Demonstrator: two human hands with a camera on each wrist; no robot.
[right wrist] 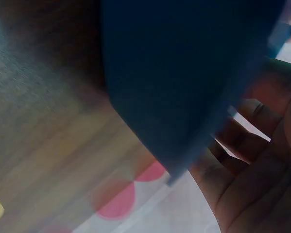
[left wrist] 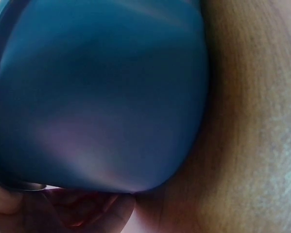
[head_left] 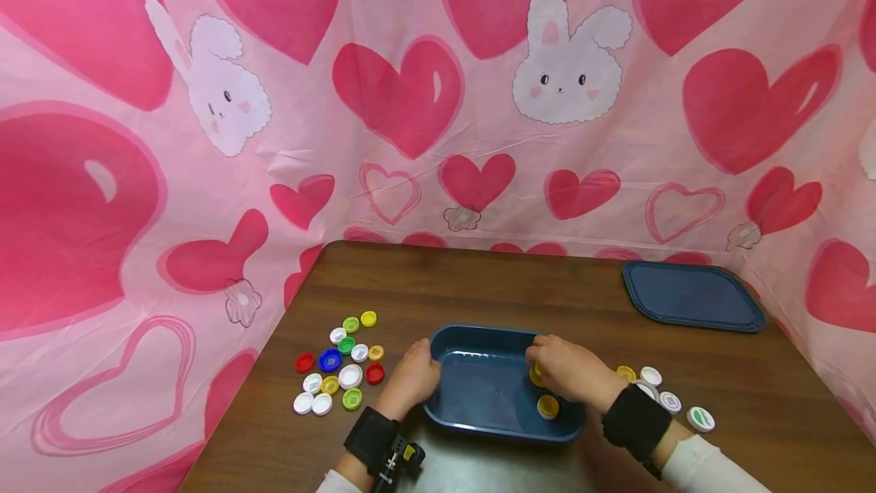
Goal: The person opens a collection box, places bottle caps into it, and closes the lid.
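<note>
We see the dark blue rectangular plastic tray [head_left: 479, 390] near the table's front edge, between both hands. Our left hand [head_left: 413, 379] grips its rim at nine o'clock, fingers curled round the wall. Our right hand [head_left: 571, 371] reaches over the three o'clock rim, fingertips pinching a yellow plastic bottle cap [head_left: 537, 373]; another yellow cap [head_left: 547, 406] lies inside at five o'clock.

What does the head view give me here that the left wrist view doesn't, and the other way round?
Head only: the right hand over the blue tub, yellow caps inside, the cap cluster left of it, the lid far right. Left wrist only: a blurred close-up of the tub's outer wall, with fingertips under its edge. Both: the left hand holding the tub on the wooden table.
</note>
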